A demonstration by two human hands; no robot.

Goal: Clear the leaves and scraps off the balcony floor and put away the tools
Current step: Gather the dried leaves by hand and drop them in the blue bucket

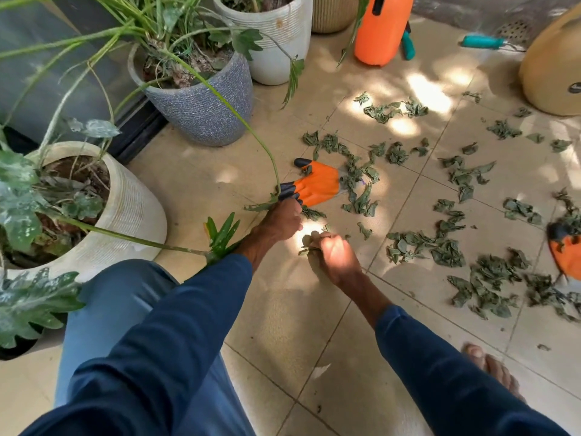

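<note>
Two hands show on my feed, both low over the tiled floor [283, 309]. Left hand [279, 218]: fingers curled at the black fingertips of an orange glove [317, 184], which lies flat near the middle of the scene; I cannot tell whether it grips the glove, a scrap or nothing. Right hand [333, 256]: closed in a fist round a bunch of leaves [306, 243], just to the near right of the left hand. Loose leaves [446, 247]: scattered over the tiles from the glove out to the right, thickest at near right. Second orange glove [566, 250]: right edge, partly cut off, among the leaves. Orange sprayer bottle [382, 29]: far, upright. Teal-handled pruners [408, 45]: just beside the bottle, on its right. Teal-handled tool [484, 41]: further right, lying by a floor drain [515, 31]. Planted pots: grey pot [204, 114] far left, white ribbed pot [283, 42] behind it, cream pot [132, 209] near left. Tan container [550, 67]: far right. Bare foot [496, 372]: near right.
</note>
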